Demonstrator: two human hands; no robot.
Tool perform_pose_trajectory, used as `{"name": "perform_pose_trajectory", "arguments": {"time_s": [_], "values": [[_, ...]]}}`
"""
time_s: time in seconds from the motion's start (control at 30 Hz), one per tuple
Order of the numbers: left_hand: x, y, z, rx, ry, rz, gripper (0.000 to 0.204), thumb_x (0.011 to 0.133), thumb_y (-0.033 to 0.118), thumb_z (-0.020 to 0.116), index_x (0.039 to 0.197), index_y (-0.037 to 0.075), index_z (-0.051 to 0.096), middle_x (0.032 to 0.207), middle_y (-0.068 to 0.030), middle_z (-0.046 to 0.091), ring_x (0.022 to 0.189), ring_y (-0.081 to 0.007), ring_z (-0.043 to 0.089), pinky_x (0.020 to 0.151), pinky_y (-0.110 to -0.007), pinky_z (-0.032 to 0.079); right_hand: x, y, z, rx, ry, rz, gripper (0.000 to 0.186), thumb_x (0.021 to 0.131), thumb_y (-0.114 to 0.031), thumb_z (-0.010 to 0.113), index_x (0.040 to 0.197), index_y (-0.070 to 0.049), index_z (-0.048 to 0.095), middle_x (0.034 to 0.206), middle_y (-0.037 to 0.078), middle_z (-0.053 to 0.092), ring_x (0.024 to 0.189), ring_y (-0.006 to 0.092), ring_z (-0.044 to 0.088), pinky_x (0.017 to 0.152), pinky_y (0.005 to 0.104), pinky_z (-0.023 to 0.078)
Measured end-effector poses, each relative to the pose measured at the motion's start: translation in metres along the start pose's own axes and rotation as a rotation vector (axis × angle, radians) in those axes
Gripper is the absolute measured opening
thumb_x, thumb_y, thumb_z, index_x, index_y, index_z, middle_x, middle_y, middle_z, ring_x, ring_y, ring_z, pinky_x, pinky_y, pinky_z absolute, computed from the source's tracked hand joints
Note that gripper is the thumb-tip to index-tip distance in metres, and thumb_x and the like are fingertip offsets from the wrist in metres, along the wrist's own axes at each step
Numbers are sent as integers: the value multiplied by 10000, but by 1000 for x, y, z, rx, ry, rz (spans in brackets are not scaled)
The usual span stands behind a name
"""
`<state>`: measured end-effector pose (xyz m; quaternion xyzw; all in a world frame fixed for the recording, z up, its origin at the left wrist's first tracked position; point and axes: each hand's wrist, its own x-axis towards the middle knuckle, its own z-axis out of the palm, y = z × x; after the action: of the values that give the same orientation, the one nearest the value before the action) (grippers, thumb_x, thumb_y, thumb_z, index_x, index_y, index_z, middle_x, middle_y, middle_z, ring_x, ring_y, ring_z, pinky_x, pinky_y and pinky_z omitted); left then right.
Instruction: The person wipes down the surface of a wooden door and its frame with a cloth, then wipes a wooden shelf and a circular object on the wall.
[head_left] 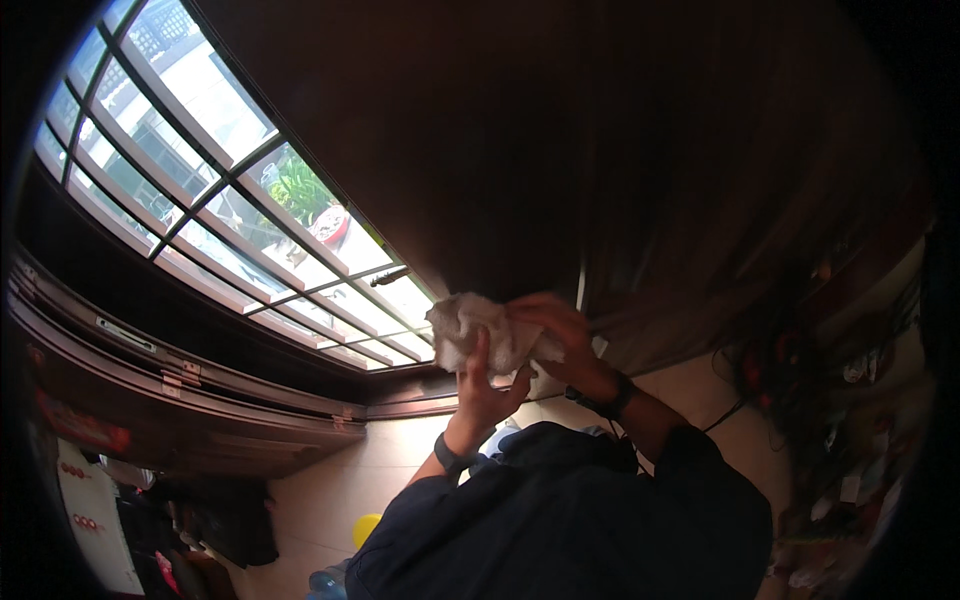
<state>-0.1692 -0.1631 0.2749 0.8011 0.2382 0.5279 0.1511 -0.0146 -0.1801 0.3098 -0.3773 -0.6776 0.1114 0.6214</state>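
A crumpled white cloth (462, 330) is held in front of the dark wooden panel (520, 180), beside the lower corner of a barred window (180, 220). My left hand (485, 395) grips it from below, with a finger raised along its front. My right hand (570, 345) has its fingers over the cloth's right part. A small dark latch or handle (388, 279) shows on the window side, left of the cloth.
A dark wooden frame with metal fittings (180, 375) runs along the left. A tiled floor (330, 460) lies below, with a yellow round object (366, 528). Dark clutter and a cable (760, 380) are at right. Outside the window is a potted plant (300, 190).
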Motion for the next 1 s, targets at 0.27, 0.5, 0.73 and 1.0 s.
{"name": "perform_pose_trajectory", "arguments": {"time_s": [0.27,0.5,0.73,1.0], "values": [[17,7,33,-26,-195,-248,641,657,148,696,1196,-26,396,807,-215,613,728,-374,613,614,-412,499,13,-15,-19,-525,223,-234,324,656,-117,694,974,-131,635,1052,66,575,995,279,540,842,392,447],[-15,-29,31,54,-168,-392,554,677,75,676,1163,32,414,820,-226,611,792,-392,605,622,-410,493,-22,28,6,-460,-61,-172,367,691,-154,631,1057,-141,617,1130,72,566,1085,266,502,934,463,360],[42,-1,33,-45,24,-289,513,726,44,659,1166,6,396,948,-192,609,850,-289,623,706,-354,496,19,24,-13,-475,-13,-309,396,769,-109,538,1163,-156,560,1180,94,517,1136,314,453,971,485,325],[63,32,71,-132,-179,-366,523,656,54,710,1123,41,475,973,-215,608,909,-350,607,730,-381,504,-23,55,-60,-573,240,-378,622,798,-266,588,1331,-85,323,1310,215,338,1202,399,342,1000,534,250]]}}
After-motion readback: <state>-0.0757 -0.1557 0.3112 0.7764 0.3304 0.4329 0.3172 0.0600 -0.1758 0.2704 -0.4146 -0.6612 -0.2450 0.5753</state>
